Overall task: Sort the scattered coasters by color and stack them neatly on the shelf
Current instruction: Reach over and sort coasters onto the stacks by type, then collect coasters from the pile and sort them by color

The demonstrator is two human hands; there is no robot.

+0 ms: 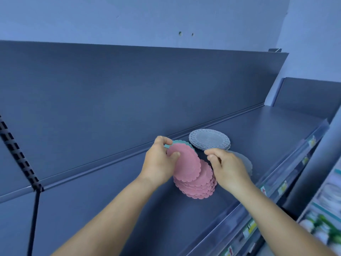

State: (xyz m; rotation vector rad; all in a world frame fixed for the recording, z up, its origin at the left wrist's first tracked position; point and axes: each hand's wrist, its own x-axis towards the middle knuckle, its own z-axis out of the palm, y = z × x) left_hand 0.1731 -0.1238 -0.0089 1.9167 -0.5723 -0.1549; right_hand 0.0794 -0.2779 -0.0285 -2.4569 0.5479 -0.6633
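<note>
My left hand (160, 159) grips a tilted bunch of coasters: a pink coaster (184, 166) faces me and a teal coaster (181, 142) shows behind it. Under them a stack of pink coasters (198, 185) lies on the dark shelf (267, 130). My right hand (227, 168) hovers just right of the pink stack with its fingers curled; whether it holds anything is hidden. A grey coaster (243, 159) lies partly under that hand. Farther back sits a neat stack of grey coasters (209, 139).
The shelf's back panel (129, 85) rises behind the stacks. A clear front lip with price tags (282, 187) runs along the right edge. Packaged goods (323, 218) fill the lower right. A slotted upright (18, 156) stands at the left.
</note>
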